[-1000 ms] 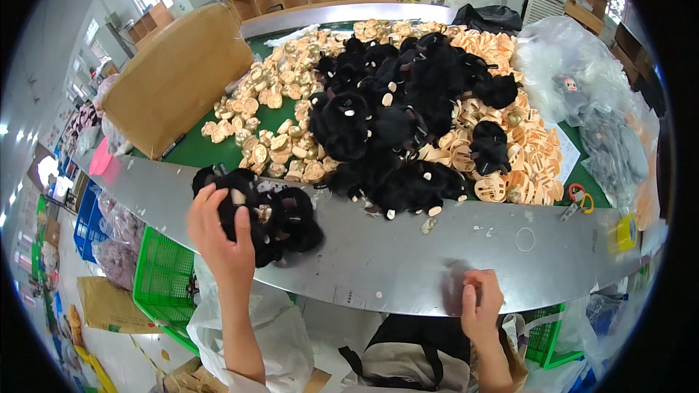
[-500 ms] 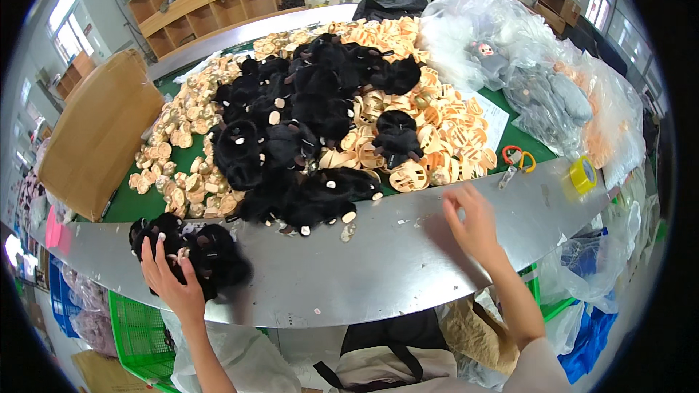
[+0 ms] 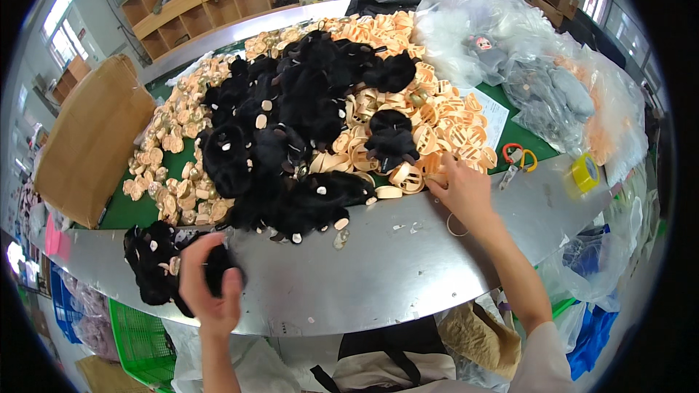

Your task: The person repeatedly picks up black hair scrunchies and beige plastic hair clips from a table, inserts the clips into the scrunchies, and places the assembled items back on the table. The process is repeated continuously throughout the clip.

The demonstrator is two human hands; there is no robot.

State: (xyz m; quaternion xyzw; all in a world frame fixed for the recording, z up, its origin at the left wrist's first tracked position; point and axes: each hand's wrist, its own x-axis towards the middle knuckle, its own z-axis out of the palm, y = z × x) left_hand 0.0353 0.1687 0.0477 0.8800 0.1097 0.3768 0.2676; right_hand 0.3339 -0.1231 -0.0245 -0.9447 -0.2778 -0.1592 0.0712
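Note:
A heap of black plush pieces [image 3: 306, 102] with small pale patches lies over peach-coloured plastic parts. My left hand [image 3: 207, 284], slightly blurred, is raised over a smaller group of black plush pieces [image 3: 151, 266] at the near left. Its thumb and fingers are apart, and I see nothing held. On the right, my right hand [image 3: 470, 193] reaches to the near edge of the open-framed peach plastic parts [image 3: 451, 127]. Its thumb and forefinger are spread at the parts; whether they touch one is unclear. A thin pale loop [image 3: 457, 225] shows below this hand.
Orange-handled scissors [image 3: 517, 160] and a yellow tape roll [image 3: 584, 173] lie at the right. Clear bags [image 3: 531, 36] fill the back right. A cardboard box [image 3: 91, 145] stands left; a green basket [image 3: 138, 342] sits below the metal table edge [image 3: 349, 313].
My left hand has lifted off the near-left plush pieces and moved right. My right hand has moved forward to the plastic parts. The view has shifted slightly.

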